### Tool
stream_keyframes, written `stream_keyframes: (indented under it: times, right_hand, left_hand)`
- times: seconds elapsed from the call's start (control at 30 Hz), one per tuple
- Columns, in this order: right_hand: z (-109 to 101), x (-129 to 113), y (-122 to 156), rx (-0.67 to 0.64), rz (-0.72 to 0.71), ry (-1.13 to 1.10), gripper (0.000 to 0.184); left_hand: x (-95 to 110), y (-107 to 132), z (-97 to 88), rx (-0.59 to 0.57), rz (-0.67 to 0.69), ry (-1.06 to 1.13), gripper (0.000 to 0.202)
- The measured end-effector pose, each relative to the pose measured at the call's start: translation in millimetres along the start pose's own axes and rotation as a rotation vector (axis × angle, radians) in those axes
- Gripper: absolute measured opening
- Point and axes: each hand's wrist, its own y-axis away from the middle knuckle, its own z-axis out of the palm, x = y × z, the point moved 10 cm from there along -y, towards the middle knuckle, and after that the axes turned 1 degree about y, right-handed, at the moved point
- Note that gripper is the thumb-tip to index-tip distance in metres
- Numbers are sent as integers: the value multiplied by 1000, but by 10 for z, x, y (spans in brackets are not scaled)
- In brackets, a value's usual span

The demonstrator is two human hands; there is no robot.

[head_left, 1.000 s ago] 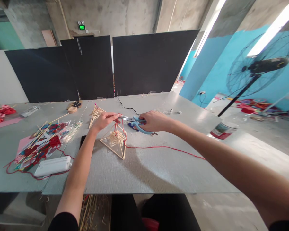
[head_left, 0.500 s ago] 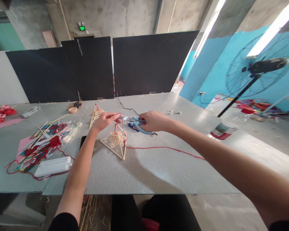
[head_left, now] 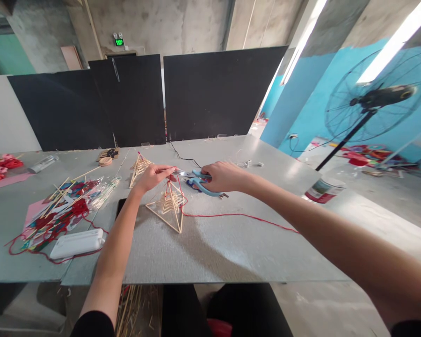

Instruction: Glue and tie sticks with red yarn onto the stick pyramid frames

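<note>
My right hand (head_left: 226, 175) is closed round the blue handles of a pair of scissors (head_left: 204, 182), whose blades point left toward my other hand. My left hand (head_left: 155, 177) pinches red string (head_left: 228, 214) above the tip of a pyramid of thin wooden sticks (head_left: 180, 220). The blade tips meet the string by my left fingertips; whether they are closed on it is too small to tell. From the pyramid the string's long end trails right across the table. Behind my left hand stands a second stick pyramid (head_left: 139, 164) with a red tip.
Left on the grey table (head_left: 210, 252) lie a heap of coloured scraps and sticks (head_left: 61, 206), a white case (head_left: 77, 243) and a round wooden piece (head_left: 105, 161). A dark phone-like object (head_left: 120, 206) is partly under my left forearm. A labelled plastic jar (head_left: 324, 189) stands right.
The scissor handles have come slightly closer together. Both hands stay in nearly the same place, and the red string beside the pyramid has shifted a little.
</note>
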Motion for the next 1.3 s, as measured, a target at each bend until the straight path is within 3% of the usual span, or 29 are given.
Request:
stream_keyframes:
  times: [0.17, 0.5, 0.83, 1.3]
  right_hand:
    - [69, -1, -59, 2, 7, -32, 50]
    - [227, 87, -158, -113, -24, -166, 49]
    - [-1, 21, -101, 110, 15, 66, 37]
    - [-123, -44, -64, 118, 11, 98, 35]
  left_hand:
    - [-20, 1, 1, 3, -12, 12, 35]
    - [-39, 23, -1, -16, -51, 65, 36]
    - [57, 16, -21, 62, -14, 84, 33]
    - [39, -13, -43, 113, -12, 221, 34]
